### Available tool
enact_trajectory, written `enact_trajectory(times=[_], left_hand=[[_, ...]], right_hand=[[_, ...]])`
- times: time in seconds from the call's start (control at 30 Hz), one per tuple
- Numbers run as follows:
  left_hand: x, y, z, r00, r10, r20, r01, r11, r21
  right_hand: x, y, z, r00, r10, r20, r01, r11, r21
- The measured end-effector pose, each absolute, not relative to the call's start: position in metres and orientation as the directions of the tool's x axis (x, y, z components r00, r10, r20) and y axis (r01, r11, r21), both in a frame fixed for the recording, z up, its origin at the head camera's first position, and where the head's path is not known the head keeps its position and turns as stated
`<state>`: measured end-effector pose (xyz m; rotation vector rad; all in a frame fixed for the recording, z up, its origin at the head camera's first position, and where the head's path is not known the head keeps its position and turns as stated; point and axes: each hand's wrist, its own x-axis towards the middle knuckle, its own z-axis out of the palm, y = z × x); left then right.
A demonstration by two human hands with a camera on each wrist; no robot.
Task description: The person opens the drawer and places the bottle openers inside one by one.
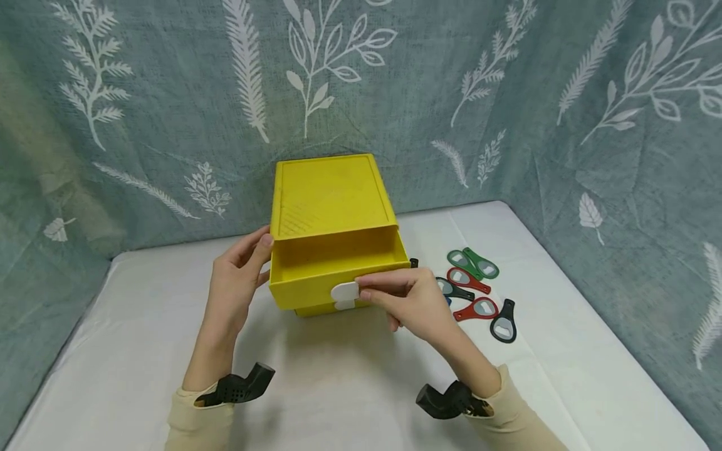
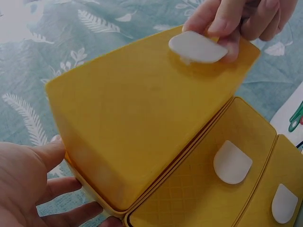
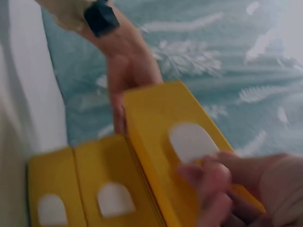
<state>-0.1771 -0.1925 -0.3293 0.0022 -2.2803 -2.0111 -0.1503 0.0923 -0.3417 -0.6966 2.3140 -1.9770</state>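
A yellow drawer cabinet (image 1: 333, 194) stands on the table, its top drawer (image 1: 316, 285) pulled partway out. The drawer's bare yellow inside shows in the head view. My right hand (image 1: 414, 304) pinches the white tab handle (image 1: 345, 291) of this top drawer between thumb and fingers. Against the cabinet's left side rests my left hand (image 1: 239, 269), with its fingers spread along the wall in the left wrist view. Two lower drawers with white tabs (image 2: 233, 162) are closed beneath the top one.
Several bottle openers (image 1: 484, 308) in red, green and black lie on the white tablecloth (image 1: 564, 376) right of the cabinet. A little blue shows among them, partly behind my right hand. Leaf-patterned green cloth (image 1: 395, 113) hangs close behind the cabinet and along both sides.
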Motion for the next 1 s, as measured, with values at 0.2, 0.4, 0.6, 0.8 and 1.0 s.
enact_trajectory(times=[0.2, 0.4, 0.6, 0.8, 1.0], left_hand=[[-0.178, -0.192, -0.329, -0.992, -0.078, 0.099, 0.089, 0.128, 0.988], [-0.179, -0.19, -0.328, -0.994, -0.081, 0.077, 0.068, 0.105, 0.992], [-0.179, -0.189, -0.328, -0.993, -0.088, 0.077, 0.067, 0.118, 0.991], [-0.178, -0.189, -0.329, -0.992, -0.095, 0.084, 0.072, 0.123, 0.99], [-0.177, -0.189, -0.331, -0.993, -0.087, 0.077, 0.067, 0.112, 0.991]], right_hand=[[-0.153, 0.13, -0.328, -0.867, -0.369, 0.334, -0.367, 0.022, -0.93], [-0.163, 0.175, -0.329, -0.898, -0.277, 0.342, -0.379, 0.09, -0.921], [-0.188, 0.212, -0.364, -0.915, -0.323, 0.243, -0.31, 0.174, -0.935], [-0.211, 0.227, -0.398, -0.896, -0.433, 0.097, -0.25, 0.312, -0.916], [-0.227, 0.235, -0.414, -0.861, -0.509, 0.013, -0.288, 0.466, -0.836]])
